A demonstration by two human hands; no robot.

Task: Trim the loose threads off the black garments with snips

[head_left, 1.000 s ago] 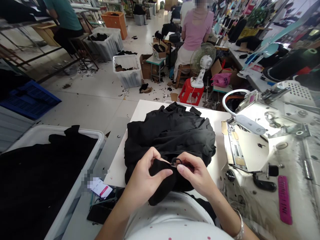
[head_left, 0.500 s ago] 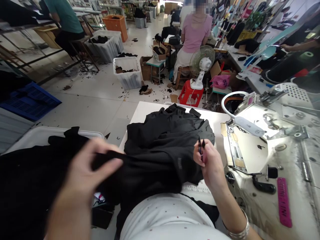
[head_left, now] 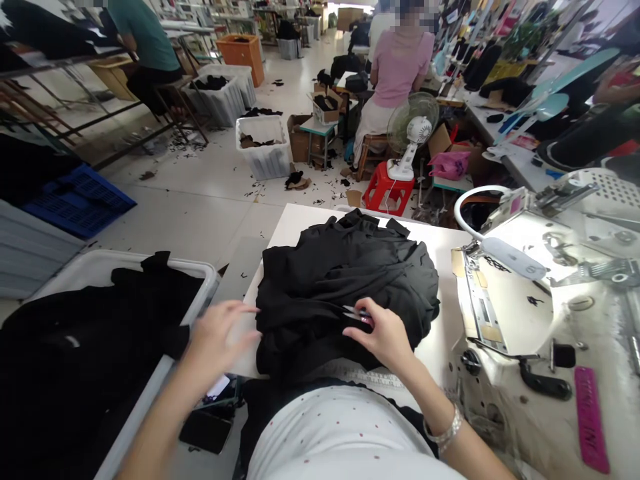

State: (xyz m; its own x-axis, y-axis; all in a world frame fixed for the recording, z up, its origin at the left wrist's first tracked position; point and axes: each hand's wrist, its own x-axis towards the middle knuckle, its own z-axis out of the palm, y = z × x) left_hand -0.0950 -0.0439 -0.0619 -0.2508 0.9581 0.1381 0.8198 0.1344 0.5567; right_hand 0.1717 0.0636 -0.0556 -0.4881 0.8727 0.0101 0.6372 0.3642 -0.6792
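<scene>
A heap of black garments (head_left: 345,267) lies on the white table in front of me. My right hand (head_left: 383,333) is over its front right part, closed around small thread snips (head_left: 361,313) with their blades pointing left. At the heap's left edge is my left hand (head_left: 220,337), slightly blurred, fingers apart and nothing in them. Whether its fingertips touch the cloth I cannot tell. On my left, more black garments (head_left: 90,347) fill a white bin (head_left: 203,267) and hang over its rim.
To the right stands a sewing machine (head_left: 540,313) with a white lamp (head_left: 515,259). A ruler strip (head_left: 375,379) runs along the table's front, and a phone (head_left: 207,430) lies at lower left. Beyond are a fan (head_left: 413,140) on a red stool (head_left: 387,190) and seated co-workers.
My left hand has let go of the black cloth it was pulling and now has spread fingers. My right hand has moved left over the heap with the snips, whose blades now point left.
</scene>
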